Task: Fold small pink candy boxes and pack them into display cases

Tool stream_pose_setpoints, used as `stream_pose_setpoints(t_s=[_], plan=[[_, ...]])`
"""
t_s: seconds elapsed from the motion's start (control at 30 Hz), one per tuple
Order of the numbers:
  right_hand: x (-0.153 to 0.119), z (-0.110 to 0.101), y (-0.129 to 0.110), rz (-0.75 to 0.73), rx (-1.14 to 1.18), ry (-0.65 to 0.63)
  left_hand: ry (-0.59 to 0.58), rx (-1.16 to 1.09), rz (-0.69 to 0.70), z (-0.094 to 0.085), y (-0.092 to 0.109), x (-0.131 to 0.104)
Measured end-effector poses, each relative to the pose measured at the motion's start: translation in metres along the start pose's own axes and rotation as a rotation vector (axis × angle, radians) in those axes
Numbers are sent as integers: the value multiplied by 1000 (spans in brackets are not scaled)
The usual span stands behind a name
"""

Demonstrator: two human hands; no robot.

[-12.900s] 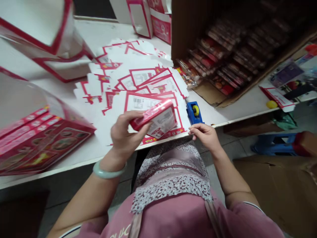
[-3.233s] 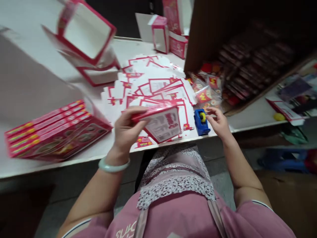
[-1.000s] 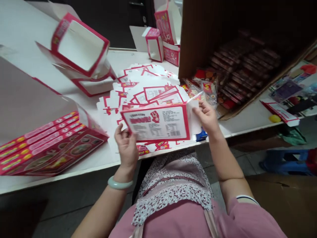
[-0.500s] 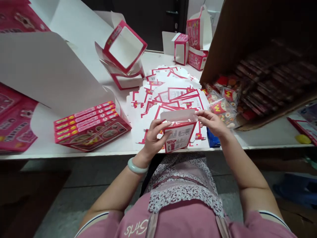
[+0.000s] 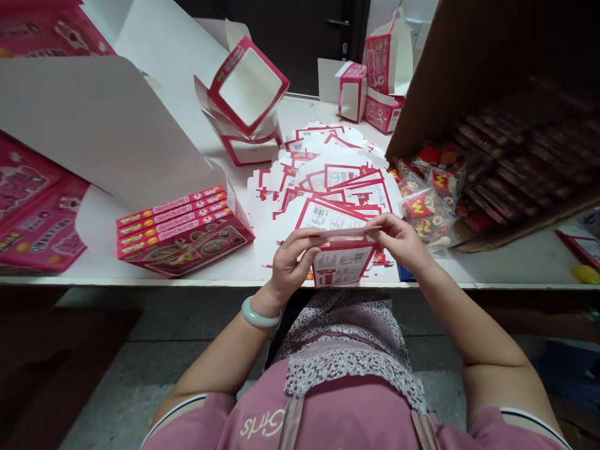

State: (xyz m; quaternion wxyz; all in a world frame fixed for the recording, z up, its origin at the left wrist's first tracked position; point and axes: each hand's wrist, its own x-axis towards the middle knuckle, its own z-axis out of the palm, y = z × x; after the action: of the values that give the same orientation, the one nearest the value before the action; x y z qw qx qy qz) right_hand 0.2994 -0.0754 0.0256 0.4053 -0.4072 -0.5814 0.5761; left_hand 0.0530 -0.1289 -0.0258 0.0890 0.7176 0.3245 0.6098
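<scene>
A flat pink-and-white cardboard box (image 5: pixel 344 265) stands upright at the table's front edge, its printed panel facing me. My left hand (image 5: pixel 295 259) grips its left side, fingers along the top edge and thumb against the front. At the top right corner, my right hand (image 5: pixel 396 237) pinches the top flap, which is bent down toward me. Whatever lies inside the box is hidden by the flap. Behind it spreads a pile of flat printed cartons (image 5: pixel 328 178). Several closed boxes (image 5: pixel 182 234) stand in a row to the left.
A big brown carton (image 5: pixel 422 81) on its side holds many packets at right; clear candy packets (image 5: pixel 424 206) spill from its mouth. Open pink display boxes (image 5: pixel 248 87) sit at back left, others (image 5: pixel 382 69) at back right. A large white-sided display carton (image 5: pixel 94 119) fills the left.
The box's top flap, raised half a second ago, is now folded down toward me. My right hand has moved slightly with it, and my view has shifted a little left.
</scene>
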Motion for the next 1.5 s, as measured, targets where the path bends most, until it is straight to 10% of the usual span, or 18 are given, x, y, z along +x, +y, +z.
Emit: stream_pose_setpoints(t_s=[0.47,0.7,0.9,1.03,1.2,1.4,1.5], plan=[[-15,-1,17,-466,-377,-8,-254,95,253,-17,0,10],[-17,13,6,-484,-414,86,-16,-27,-3,7,19,25],[-23,0,8,-590,-538,-30,-236,60,173,-12,13,17],[-29,1,21,-631,-602,-23,-241,-76,-23,-14,10,10],[-35,-4,29,-557,-560,-5,-196,-259,-351,-5,8,13],[-71,-102,61,-29,-735,514,197,-170,-313,12,-4,13],[-89,-127,84,240,-939,513,178,-175,-245,35,-9,14]])
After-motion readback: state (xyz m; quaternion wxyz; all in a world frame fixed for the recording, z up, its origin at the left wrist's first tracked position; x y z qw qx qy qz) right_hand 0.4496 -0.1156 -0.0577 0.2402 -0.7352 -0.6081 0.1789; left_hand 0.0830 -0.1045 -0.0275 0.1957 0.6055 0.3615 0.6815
